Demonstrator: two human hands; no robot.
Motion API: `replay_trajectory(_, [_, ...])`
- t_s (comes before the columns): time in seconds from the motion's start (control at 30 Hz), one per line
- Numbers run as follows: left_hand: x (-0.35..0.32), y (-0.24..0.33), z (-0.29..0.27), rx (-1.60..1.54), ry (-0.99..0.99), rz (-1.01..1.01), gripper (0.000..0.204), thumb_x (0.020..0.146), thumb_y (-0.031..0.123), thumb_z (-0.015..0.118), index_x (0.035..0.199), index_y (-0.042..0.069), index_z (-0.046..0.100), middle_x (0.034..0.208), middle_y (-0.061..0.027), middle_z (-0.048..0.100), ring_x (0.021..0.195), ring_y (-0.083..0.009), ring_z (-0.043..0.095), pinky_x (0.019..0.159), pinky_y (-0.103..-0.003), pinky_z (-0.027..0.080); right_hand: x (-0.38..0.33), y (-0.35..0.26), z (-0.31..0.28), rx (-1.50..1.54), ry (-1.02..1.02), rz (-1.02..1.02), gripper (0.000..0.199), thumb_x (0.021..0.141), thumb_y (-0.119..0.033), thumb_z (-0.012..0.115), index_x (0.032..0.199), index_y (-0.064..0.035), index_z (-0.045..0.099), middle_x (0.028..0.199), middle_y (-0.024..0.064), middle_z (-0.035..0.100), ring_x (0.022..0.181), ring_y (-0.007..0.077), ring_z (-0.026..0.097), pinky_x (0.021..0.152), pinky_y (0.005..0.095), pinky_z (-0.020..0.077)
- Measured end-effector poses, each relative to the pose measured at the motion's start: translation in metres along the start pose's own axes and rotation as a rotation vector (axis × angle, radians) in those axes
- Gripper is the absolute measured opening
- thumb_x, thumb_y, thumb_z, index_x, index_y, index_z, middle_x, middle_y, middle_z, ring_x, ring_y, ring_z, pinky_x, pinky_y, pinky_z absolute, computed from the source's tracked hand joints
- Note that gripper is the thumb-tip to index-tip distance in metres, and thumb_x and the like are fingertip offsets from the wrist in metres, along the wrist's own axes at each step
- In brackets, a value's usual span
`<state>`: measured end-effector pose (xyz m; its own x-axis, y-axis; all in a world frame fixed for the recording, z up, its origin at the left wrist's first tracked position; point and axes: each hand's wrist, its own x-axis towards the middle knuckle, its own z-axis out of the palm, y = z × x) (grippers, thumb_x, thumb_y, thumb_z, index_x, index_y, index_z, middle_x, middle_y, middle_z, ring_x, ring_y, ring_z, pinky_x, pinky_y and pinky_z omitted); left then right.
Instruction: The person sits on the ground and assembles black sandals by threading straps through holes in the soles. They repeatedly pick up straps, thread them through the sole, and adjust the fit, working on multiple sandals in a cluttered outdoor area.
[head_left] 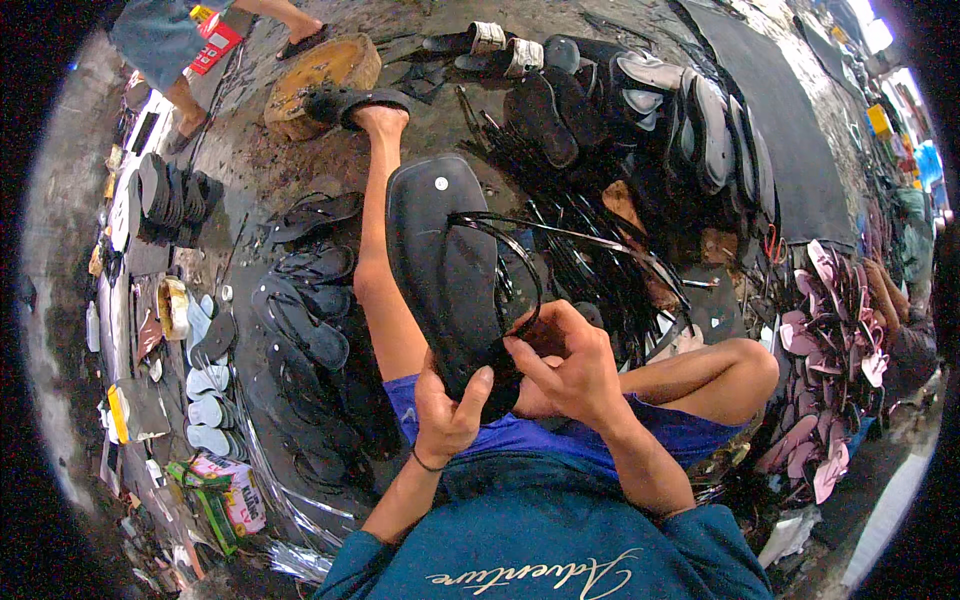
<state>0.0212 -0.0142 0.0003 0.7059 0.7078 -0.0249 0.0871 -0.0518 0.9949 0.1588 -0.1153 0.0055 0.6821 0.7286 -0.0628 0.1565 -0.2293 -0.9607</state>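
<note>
- Head view: flat black square-toed sandal sole (pixel 432 265) held up over the lap, toe end pointing away from the body; small round white sticker (pixel 441 184) near the toe edge.
- Left hand (pixel 448 408): clamped on the sole's heel end, thumb on top.
- Right hand (pixel 572 360): just beside the left, thumb and fingers pinched together on a thin glossy black strap (pixel 533 268), at the sole's right edge.
- Strap: crosses the toe half, loops down to the right hand; a long shiny length also sweeps off right.
- Floor, left of the outstretched leg: cluster of black sandals (pixel 302 322).
- Beyond the right hand: heap of narrow shiny black strips (pixel 575 265).
- Far right: pile of pink sandals (pixel 815 350).
- Upper left: round wooden block (pixel 335 70), black slipper (pixel 360 103) on the left foot near it.
</note>
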Motion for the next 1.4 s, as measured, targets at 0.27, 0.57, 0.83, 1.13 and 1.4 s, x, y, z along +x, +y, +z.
replay_trajectory(0.27, [-0.005, -0.010, -0.002, 0.030, -0.064, -0.083, 0.039, 0.091, 0.007, 0.063, 0.128, -0.003, 0.054, 0.115, -0.0127, 0.067, 0.103, -0.0215, 0.064, 0.094, -0.034, 0.049, 0.003, 0.001, -0.007, 0.044, -0.063, 0.087, 0.026, 0.082, -0.015, 0.080, 0.098, -0.0027, 0.064, 0.085, 0.0119, 0.072, 0.074, 0.0208, 0.071, 0.069, 0.0314, 0.0547])
replay_trajectory(0.57, [-0.015, -0.028, 0.005, 0.141, 0.065, 0.060, 0.038, 0.088, 0.008, 0.065, 0.124, -0.002, 0.056, 0.106, -0.0166, 0.066, 0.094, -0.0270, 0.064, 0.085, -0.037, 0.052, -0.009, 0.003, 0.024, -0.148, 0.170, -0.005, 0.021, 0.073, -0.005, 0.081, 0.090, -0.0027, 0.069, 0.082, 0.0085, 0.072, 0.074, 0.0155, 0.070, 0.069, 0.0313, 0.0563])
replay_trajectory(0.83, [-0.013, -0.025, -0.006, -0.093, 0.014, -0.066, 0.040, 0.093, 0.014, 0.065, 0.128, -0.001, 0.055, 0.111, -0.0139, 0.061, 0.102, -0.0212, 0.060, 0.089, -0.034, 0.049, 0.006, -0.001, 0.007, 0.028, -0.117, 0.117, 0.010, 0.079, 0.003, 0.077, 0.086, 0.0004, 0.070, 0.080, 0.0055, 0.071, 0.073, 0.0103, 0.065, 0.066, 0.0255, 0.0515])
replay_trajectory(1.13, [-0.010, -0.034, -0.016, -0.431, -0.134, -0.262, 0.053, 0.095, 0.017, 0.066, 0.140, -0.001, 0.045, 0.127, -0.0100, 0.060, 0.115, -0.0195, 0.057, 0.103, -0.034, 0.045, 0.008, 0.022, 0.016, 0.876, -0.184, 0.406, 0.029, 0.089, -0.011, 0.070, 0.114, 0.0005, 0.063, 0.092, 0.0050, 0.068, 0.083, 0.0165, 0.066, 0.075, 0.0303, 0.0523])
replay_trajectory(1.4, [-0.010, -0.021, -0.016, -0.540, -0.256, -0.327, 0.068, 0.093, 0.029, 0.070, 0.145, -0.002, 0.039, 0.137, -0.0128, 0.053, 0.126, -0.0229, 0.050, 0.109, -0.036, 0.039, -0.014, 0.078, 0.009, 0.708, -0.161, 0.631, 0.034, 0.087, -0.003, 0.057, 0.121, -0.0024, 0.055, 0.096, 0.0052, 0.063, 0.086, 0.0169, 0.060, 0.078, 0.0308, 0.0505])
